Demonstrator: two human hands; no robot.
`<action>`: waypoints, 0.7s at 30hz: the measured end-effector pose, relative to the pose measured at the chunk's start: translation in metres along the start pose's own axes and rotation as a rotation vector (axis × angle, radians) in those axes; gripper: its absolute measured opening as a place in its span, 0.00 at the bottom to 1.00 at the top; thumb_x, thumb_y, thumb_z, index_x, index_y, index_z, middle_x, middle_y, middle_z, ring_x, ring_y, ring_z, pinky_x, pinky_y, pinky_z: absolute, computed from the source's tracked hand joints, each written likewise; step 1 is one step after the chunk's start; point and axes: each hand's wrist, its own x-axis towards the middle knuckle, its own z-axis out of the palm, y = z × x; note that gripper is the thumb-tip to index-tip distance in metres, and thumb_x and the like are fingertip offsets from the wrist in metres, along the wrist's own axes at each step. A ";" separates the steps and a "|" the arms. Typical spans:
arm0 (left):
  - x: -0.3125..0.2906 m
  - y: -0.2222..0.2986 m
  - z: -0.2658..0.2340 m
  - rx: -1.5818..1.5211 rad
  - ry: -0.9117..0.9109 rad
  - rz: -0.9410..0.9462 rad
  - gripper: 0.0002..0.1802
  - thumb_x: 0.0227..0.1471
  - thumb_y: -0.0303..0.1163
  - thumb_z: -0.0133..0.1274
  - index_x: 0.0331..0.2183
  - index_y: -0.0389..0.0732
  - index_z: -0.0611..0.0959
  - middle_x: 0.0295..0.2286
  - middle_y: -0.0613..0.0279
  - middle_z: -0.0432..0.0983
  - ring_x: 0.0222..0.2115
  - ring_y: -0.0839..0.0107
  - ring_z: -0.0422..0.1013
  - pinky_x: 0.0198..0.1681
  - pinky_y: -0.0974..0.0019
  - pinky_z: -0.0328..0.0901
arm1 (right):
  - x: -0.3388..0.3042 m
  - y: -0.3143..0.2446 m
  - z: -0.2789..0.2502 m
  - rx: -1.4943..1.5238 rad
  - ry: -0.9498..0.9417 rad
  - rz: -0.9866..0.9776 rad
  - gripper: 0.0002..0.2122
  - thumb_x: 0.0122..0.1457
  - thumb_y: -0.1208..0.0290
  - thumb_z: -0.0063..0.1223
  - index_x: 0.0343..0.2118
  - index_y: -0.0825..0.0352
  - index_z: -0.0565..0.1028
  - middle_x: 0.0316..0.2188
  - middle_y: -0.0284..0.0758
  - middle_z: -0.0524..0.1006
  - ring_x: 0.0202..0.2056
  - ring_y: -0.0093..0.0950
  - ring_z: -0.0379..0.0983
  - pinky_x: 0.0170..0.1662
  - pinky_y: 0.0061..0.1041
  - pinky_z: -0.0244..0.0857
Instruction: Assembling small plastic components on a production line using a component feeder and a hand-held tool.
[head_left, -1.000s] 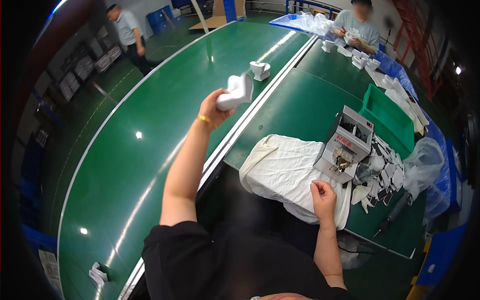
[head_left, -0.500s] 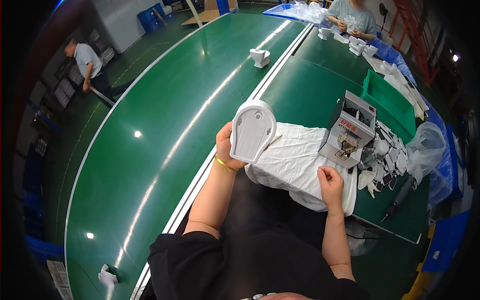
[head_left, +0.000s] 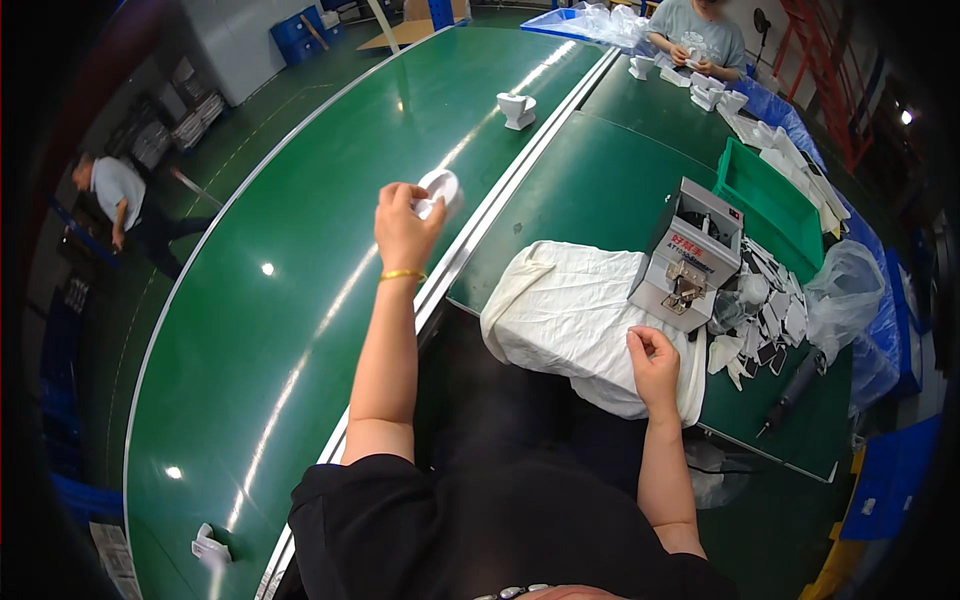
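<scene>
Over the green conveyor belt, my left hand [head_left: 408,225] grips a small white plastic piece [head_left: 438,192] by its near side. Much of the piece is behind my fingers; it looks like the toilet-shaped pieces nearby. One white toilet-shaped piece [head_left: 517,111] stands farther up the belt, and another white piece [head_left: 210,545] lies at the near left. My right hand [head_left: 655,368] hovers at the edge of a white cloth [head_left: 565,310], fingers curled with thumb and forefinger close together. Whatever they pinch, if anything, cannot be made out. A grey box-shaped machine [head_left: 685,255] stands just beyond it.
Right of the machine are a pile of flat white pieces [head_left: 782,322], a green bin [head_left: 770,210], a clear plastic bag [head_left: 850,290] and an electric screwdriver [head_left: 795,390]. A co-worker [head_left: 700,45] handles a white piece at the far end. Another person [head_left: 125,205] walks beyond the belt.
My left hand has carried the white piece left and away from me, from above the cloth to over the belt, and turned it. My right hand has barely moved. The walking person is farther left.
</scene>
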 end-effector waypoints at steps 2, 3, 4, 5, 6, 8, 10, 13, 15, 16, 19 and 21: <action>0.011 -0.018 0.008 0.114 -0.021 -0.013 0.16 0.42 0.41 0.63 0.31 0.40 0.82 0.39 0.56 0.73 0.36 0.58 0.74 0.41 0.60 0.70 | 0.001 0.000 0.000 0.007 0.009 0.002 0.06 0.58 0.73 0.58 0.35 0.70 0.78 0.25 0.25 0.76 0.25 0.12 0.65 0.30 0.14 0.61; 0.014 -0.021 0.012 0.129 -0.056 -0.064 0.16 0.42 0.40 0.62 0.32 0.40 0.82 0.41 0.56 0.72 0.37 0.57 0.74 0.42 0.59 0.70 | 0.001 0.002 0.001 0.007 0.000 -0.017 0.06 0.58 0.73 0.58 0.35 0.71 0.78 0.25 0.25 0.76 0.25 0.12 0.65 0.30 0.14 0.61; 0.015 -0.028 0.019 0.119 -0.064 -0.057 0.16 0.42 0.40 0.62 0.32 0.40 0.82 0.41 0.56 0.72 0.37 0.57 0.74 0.42 0.59 0.70 | 0.001 0.002 0.000 0.006 -0.010 -0.036 0.06 0.58 0.74 0.58 0.34 0.71 0.78 0.25 0.25 0.76 0.25 0.12 0.65 0.30 0.14 0.60; 0.015 -0.038 0.027 0.132 -0.048 -0.068 0.17 0.41 0.42 0.63 0.31 0.41 0.82 0.41 0.54 0.72 0.37 0.56 0.74 0.42 0.58 0.69 | 0.002 0.000 0.001 -0.002 -0.017 -0.034 0.06 0.58 0.74 0.58 0.34 0.71 0.78 0.25 0.25 0.76 0.25 0.12 0.65 0.30 0.14 0.60; 0.016 -0.047 0.034 0.144 -0.032 -0.079 0.17 0.40 0.44 0.64 0.30 0.42 0.83 0.41 0.53 0.72 0.36 0.55 0.74 0.42 0.57 0.69 | 0.001 -0.001 0.001 -0.005 -0.007 -0.034 0.06 0.58 0.74 0.58 0.34 0.71 0.78 0.25 0.25 0.76 0.25 0.12 0.65 0.30 0.14 0.60; 0.012 -0.057 0.047 0.149 -0.056 -0.098 0.19 0.40 0.45 0.64 0.33 0.42 0.82 0.42 0.52 0.71 0.38 0.54 0.73 0.43 0.56 0.68 | 0.001 -0.002 0.001 -0.003 -0.012 -0.033 0.06 0.58 0.74 0.58 0.34 0.71 0.78 0.24 0.25 0.76 0.25 0.12 0.65 0.30 0.14 0.60; 0.009 -0.061 0.057 0.153 0.000 -0.086 0.21 0.41 0.46 0.64 0.34 0.42 0.81 0.43 0.51 0.69 0.42 0.51 0.70 0.45 0.54 0.67 | 0.002 0.001 0.000 -0.007 -0.001 -0.032 0.06 0.58 0.74 0.58 0.34 0.71 0.78 0.24 0.25 0.76 0.24 0.13 0.65 0.29 0.14 0.61; 0.010 -0.056 0.055 0.179 -0.099 -0.133 0.27 0.43 0.47 0.64 0.43 0.43 0.78 0.51 0.48 0.63 0.49 0.47 0.64 0.51 0.51 0.63 | 0.002 -0.001 0.000 0.001 -0.012 -0.021 0.06 0.58 0.73 0.58 0.34 0.71 0.78 0.25 0.25 0.76 0.24 0.13 0.65 0.30 0.15 0.61; 0.006 -0.048 0.055 0.166 -0.077 -0.113 0.31 0.43 0.47 0.64 0.47 0.43 0.75 0.54 0.48 0.59 0.53 0.46 0.59 0.55 0.50 0.60 | 0.001 -0.004 -0.002 -0.020 -0.022 0.010 0.06 0.56 0.72 0.59 0.32 0.70 0.79 0.27 0.35 0.78 0.26 0.22 0.72 0.32 0.21 0.67; 0.002 -0.044 0.053 0.159 -0.054 -0.096 0.36 0.43 0.46 0.65 0.51 0.44 0.72 0.58 0.47 0.55 0.56 0.44 0.55 0.59 0.48 0.56 | 0.001 -0.005 -0.002 -0.024 -0.016 0.007 0.06 0.56 0.72 0.59 0.32 0.70 0.79 0.27 0.35 0.78 0.26 0.22 0.72 0.32 0.21 0.67; -0.014 -0.020 0.044 0.199 0.012 0.057 0.43 0.42 0.44 0.66 0.57 0.43 0.66 0.61 0.47 0.48 0.60 0.42 0.47 0.63 0.46 0.48 | 0.000 -0.003 -0.003 -0.011 -0.007 0.001 0.06 0.56 0.72 0.59 0.33 0.70 0.79 0.28 0.35 0.78 0.27 0.23 0.72 0.32 0.21 0.67; -0.035 0.003 0.040 0.133 0.019 0.113 0.44 0.41 0.41 0.67 0.57 0.42 0.65 0.61 0.45 0.50 0.60 0.43 0.48 0.63 0.48 0.48 | 0.000 0.000 -0.002 -0.013 0.000 -0.005 0.06 0.56 0.72 0.59 0.33 0.70 0.79 0.28 0.35 0.78 0.27 0.23 0.72 0.32 0.21 0.67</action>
